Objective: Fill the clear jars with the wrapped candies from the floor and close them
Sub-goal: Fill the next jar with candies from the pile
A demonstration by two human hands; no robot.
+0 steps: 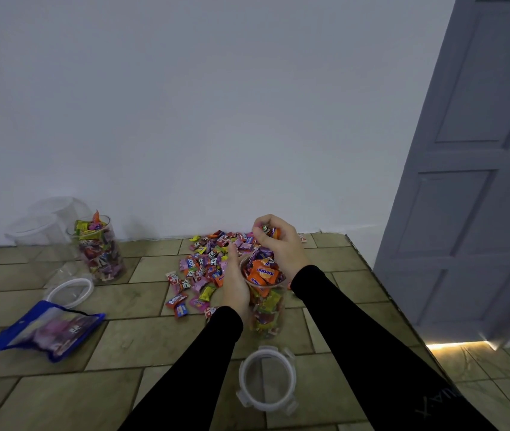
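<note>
The right hand [274, 241] grips a fistful of light, slippery wrapped candies [267, 231] just above the nearly full jar [266, 293], which the left hand [236, 283] steadies with straight fingers against its stiff wall, beside the candy pile [207, 262].

Candy-filled jar [266, 301] between hands [235, 279]

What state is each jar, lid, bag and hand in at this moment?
Jar in front: open, heaped full.
Left hand: open against that jar's side.
Right hand: holding candies above its mouth.
Near lid: off, on floor.
Far jar: full, unlidded.
Second lid: off, on floor.
Blue bag: lying flat.
Empty jars: unfilled.
</note>
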